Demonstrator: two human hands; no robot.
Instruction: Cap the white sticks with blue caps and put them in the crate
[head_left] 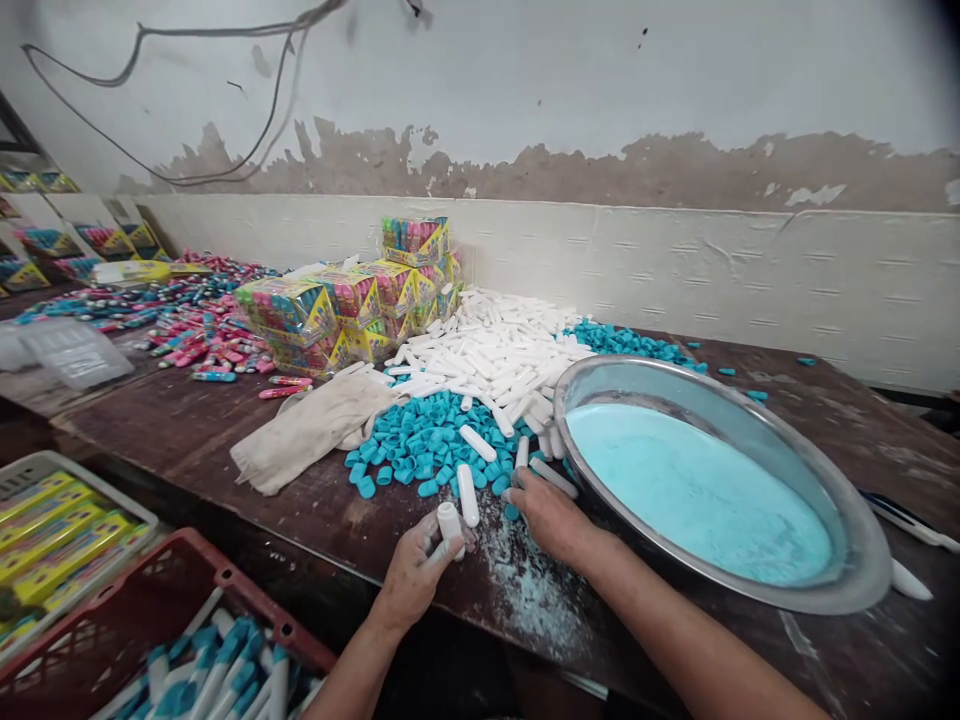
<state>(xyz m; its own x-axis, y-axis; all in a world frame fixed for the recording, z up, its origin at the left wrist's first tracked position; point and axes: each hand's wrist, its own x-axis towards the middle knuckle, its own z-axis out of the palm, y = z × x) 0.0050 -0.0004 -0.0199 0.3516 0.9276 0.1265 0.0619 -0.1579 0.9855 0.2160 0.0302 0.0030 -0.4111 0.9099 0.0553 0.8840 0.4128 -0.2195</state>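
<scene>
My left hand (418, 568), at the table's front edge, is closed around a white plastic tube (449, 518) whose end points up. Beside it another white tube (468, 495) lies on the table. My right hand (553, 514) reaches down among the small parts with its fingers curled together; what they pinch, if anything, is hidden. Just behind those fingers are a white tube (522, 453) and a teal cap (511, 512). A heap of teal caps (431, 440) spreads beyond both hands, with a large pile of white tubes (487, 345) behind it.
A wide metal basin (874, 570) of light-blue powder stands right of my right hand. Spilled powder (536, 590) dusts the dark table. Left lie a cloth glove (311, 430), packed boxes (345, 305) and pink and blue pens (202, 335). A red crate (187, 555) holds capped tubes below.
</scene>
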